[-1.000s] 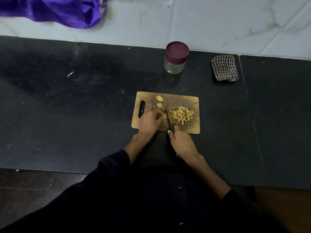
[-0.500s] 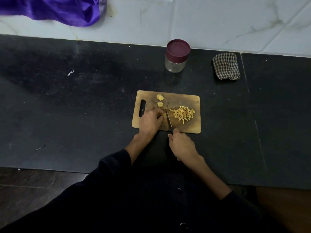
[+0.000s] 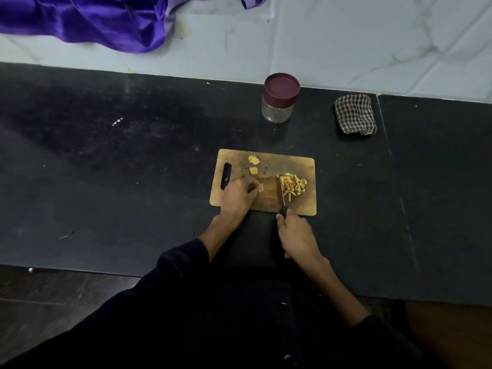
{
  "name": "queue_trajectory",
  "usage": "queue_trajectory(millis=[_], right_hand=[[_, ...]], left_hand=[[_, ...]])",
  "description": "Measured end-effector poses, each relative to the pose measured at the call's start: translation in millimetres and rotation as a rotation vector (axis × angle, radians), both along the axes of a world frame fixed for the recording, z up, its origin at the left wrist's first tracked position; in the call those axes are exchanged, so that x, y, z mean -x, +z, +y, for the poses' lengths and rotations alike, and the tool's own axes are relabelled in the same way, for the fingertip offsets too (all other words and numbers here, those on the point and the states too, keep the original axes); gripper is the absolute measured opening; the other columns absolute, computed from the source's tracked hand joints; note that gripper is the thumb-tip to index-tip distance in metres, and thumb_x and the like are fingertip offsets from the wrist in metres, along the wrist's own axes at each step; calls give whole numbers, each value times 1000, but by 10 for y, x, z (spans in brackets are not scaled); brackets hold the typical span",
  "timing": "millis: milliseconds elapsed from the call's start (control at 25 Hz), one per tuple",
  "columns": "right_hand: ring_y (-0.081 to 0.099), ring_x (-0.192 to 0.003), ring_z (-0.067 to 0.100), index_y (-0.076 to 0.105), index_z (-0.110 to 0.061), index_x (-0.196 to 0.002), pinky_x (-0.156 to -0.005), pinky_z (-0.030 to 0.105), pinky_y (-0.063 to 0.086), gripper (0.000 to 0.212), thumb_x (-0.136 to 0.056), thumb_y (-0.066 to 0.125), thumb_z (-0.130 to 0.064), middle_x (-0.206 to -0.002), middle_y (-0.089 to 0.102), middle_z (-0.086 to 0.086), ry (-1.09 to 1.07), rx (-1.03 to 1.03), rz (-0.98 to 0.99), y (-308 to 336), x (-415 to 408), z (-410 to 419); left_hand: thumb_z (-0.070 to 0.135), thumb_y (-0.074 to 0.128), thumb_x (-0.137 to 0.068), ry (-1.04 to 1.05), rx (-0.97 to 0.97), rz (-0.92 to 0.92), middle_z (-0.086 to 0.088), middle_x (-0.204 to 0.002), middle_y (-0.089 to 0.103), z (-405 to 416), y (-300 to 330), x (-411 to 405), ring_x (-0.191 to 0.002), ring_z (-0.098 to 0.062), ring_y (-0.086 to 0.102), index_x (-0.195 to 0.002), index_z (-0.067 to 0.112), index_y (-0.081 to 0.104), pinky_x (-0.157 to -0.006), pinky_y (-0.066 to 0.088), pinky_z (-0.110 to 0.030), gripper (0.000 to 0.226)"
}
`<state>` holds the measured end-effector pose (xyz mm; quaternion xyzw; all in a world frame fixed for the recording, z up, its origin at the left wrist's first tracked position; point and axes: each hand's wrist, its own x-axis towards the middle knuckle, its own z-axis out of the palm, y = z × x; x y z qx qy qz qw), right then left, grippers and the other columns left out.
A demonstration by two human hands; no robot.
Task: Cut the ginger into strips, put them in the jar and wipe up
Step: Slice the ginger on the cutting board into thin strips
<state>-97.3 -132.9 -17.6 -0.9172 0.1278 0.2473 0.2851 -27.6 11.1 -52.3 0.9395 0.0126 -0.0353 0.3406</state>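
— Item one, the hands?
— The left hand [image 3: 238, 196] lay on the cutting board [image 3: 269, 201], fingertips pinching a ginger piece [image 3: 259, 187]. The right hand [image 3: 296, 237] was clenched round the handle of a knife [image 3: 282, 197], its blade lying across the board just left of the ginger strips [image 3: 293, 185].

— Item two, further ginger?
— Two uncut chunks [image 3: 253, 164] sat near the board's far edge, apart from the strip pile on the right half.

— Item three, the board?
— Wooden, handle slot at its left end, on a black counter [image 3: 133, 169].

— Item four, the jar?
— The jar [image 3: 279, 101] was clear glass with a maroon lid on, upright beyond the board near the wall.

— Item five, cloths?
— A folded checked cloth [image 3: 355, 114] was to the right of the jar; purple fabric [image 3: 87, 20] hung at the upper left against the white wall.
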Motion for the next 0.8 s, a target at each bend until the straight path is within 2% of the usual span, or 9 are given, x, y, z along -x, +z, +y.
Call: queue_trajectory(millis=[240, 640, 800], right_hand=[[68, -79, 31, 47, -12, -115, -75, 51, 58, 30, -106, 34, -37, -98, 64, 11, 121, 7, -26, 20, 2, 134], [68, -79, 27, 46, -10, -114, -72, 47, 59, 27, -107, 34, -34, -96, 64, 10, 183, 49, -47, -58, -31, 203], [66, -96, 32, 46, -7, -118, -75, 42, 52, 27, -107, 36, -29, -106, 66, 15, 191, 99, -61, -77, -45, 266]], left_hand=[[20, 68, -85, 5, 8, -5, 1, -106, 67, 3, -12, 3, -95, -15, 62, -100, 18, 71, -80, 51, -33, 16], [19, 69, -85, 6, 37, 1, 1, -106, 67, 19, -52, -17, -94, -15, 62, -101, 19, 71, -80, 52, -34, 16], [18, 70, -84, -2, 36, -13, 2, -106, 68, 21, -69, -28, -94, -14, 62, -99, 19, 72, -80, 52, -32, 16]])
